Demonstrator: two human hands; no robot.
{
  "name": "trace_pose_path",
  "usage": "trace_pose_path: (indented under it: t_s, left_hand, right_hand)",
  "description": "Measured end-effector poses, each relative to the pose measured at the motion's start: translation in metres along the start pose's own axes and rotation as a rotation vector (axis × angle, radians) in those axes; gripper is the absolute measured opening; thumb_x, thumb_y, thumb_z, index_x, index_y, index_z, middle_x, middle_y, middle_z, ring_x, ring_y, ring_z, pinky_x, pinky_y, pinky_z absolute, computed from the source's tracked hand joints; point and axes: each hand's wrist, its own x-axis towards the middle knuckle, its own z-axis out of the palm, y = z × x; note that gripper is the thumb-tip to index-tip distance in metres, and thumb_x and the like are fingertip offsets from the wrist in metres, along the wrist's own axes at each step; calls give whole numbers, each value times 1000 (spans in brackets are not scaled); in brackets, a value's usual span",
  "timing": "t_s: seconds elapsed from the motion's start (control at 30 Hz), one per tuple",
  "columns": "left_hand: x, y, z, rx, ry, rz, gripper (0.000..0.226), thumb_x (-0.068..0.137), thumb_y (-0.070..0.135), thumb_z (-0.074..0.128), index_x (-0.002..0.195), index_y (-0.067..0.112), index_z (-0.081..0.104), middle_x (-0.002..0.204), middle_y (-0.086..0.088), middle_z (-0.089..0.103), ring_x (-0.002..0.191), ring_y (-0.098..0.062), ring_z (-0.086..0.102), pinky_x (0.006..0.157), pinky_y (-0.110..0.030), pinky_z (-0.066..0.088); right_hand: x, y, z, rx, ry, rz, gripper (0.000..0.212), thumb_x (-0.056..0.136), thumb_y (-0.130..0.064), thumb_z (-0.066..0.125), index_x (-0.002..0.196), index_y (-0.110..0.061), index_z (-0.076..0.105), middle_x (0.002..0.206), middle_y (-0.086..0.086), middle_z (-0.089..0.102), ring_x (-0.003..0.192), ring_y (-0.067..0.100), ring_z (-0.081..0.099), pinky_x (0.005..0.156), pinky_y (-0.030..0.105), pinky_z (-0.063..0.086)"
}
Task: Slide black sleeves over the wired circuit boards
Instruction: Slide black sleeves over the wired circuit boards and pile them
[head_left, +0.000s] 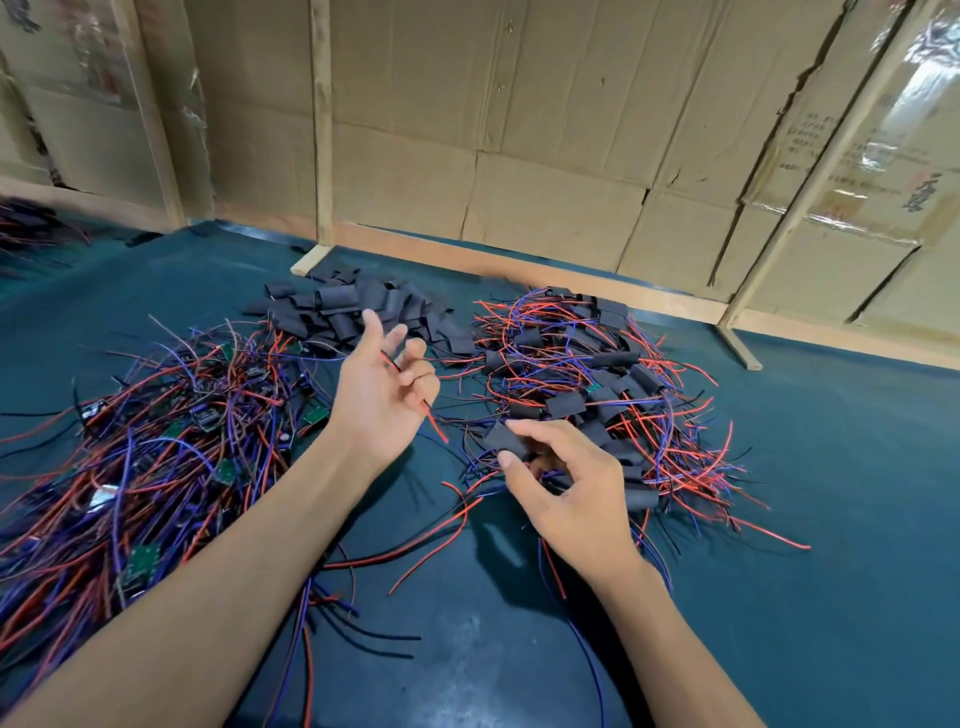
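Observation:
My right hand (563, 493) pinches a black sleeve (505, 438) between thumb and forefinger, just in front of the right-hand heap; wires trail from under the hand toward me. My left hand (382, 387) is raised palm up, and a red and black wire (434, 421) runs between its curled fingers and hangs down. A heap of bare green circuit boards with red, blue and black wires (156, 441) lies at the left. Loose black sleeves (353, 309) are piled at the back centre. Sleeved boards with wires (597, 395) form the heap at the right.
The work surface is a dark green mat (831, 519). Cardboard walls on wooden frames (519, 182) close off the back, and a wooden foot (740, 348) juts onto the mat at right. More wires lie at the far left edge (26, 228).

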Motion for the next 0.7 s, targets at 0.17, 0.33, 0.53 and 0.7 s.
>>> trace_pose_path:
  t_s: [0.17,0.33,0.53,0.7]
  left_hand:
    - [-5,-6,6,149,-48,-46,29,98,18,50,121,5,61,88,-5,68,70,-15,61,62,-25,51]
    - [-14,-21,9,722,-121,-205,44,101,49,44,123,18,65,91,-2,70,71,-17,63,63,-32,51]
    - [-17,-26,3,713,-304,-219,32,85,11,66,116,3,64,96,-13,69,81,-22,66,69,-30,56]
    - [-13,-24,0,724,-210,-101,24,80,18,74,97,2,74,83,-9,65,71,-16,61,54,-24,47]
  right_hand:
    - [0,0,2,-7,17,-4,25,86,-19,74,111,-14,74,99,-7,68,76,10,64,75,24,51]
    - [1,1,1,-23,36,30,25,85,-19,73,110,-15,75,99,-8,69,80,11,65,75,26,53]
    - [3,1,0,3,69,55,24,85,-15,74,109,-14,75,95,-9,68,78,11,64,75,21,50]
    - [3,2,-1,54,99,90,23,85,-20,73,108,-20,74,96,-8,68,73,15,63,73,24,52]
